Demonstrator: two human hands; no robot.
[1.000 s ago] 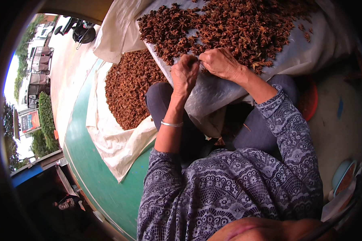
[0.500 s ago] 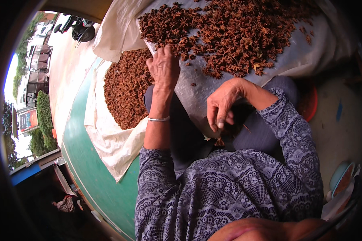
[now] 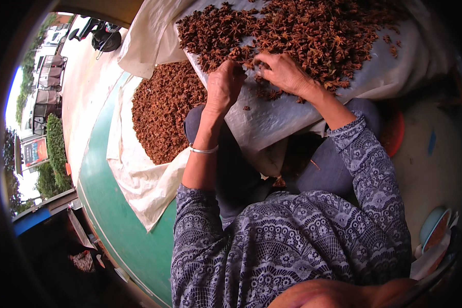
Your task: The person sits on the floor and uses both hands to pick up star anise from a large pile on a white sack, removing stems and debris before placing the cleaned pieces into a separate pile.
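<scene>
Reddish-brown star anise [image 3: 313, 41] lies heaped on a pale plastic sheet [image 3: 256, 123] draped over a raised surface before me. At the near edge of this heap, my left hand [image 3: 225, 84] is closed, its fingertips turned away and whatever they hold hidden. Just to its right, my right hand [image 3: 281, 72] has curled fingers at some dark bits; I cannot make out what is in them. A second, finer-looking brown pile [image 3: 161, 118] sits lower on the left, on a white cloth [image 3: 138, 197].
My bent knees [image 3: 323, 174] are under the sheet's edge. A red basin [image 3: 395, 133] sits right of them, a teal bowl [image 3: 430, 228] lower right. Green flooring [image 3: 108, 185] extends left. A scooter [image 3: 100, 36], parked vehicles [image 3: 49, 87] and a hedge [image 3: 59, 154] stand outside.
My right hand has risen from between my knees, where it was half a second ago, back to the heap. My left hand has shifted right and slightly toward me, beside it.
</scene>
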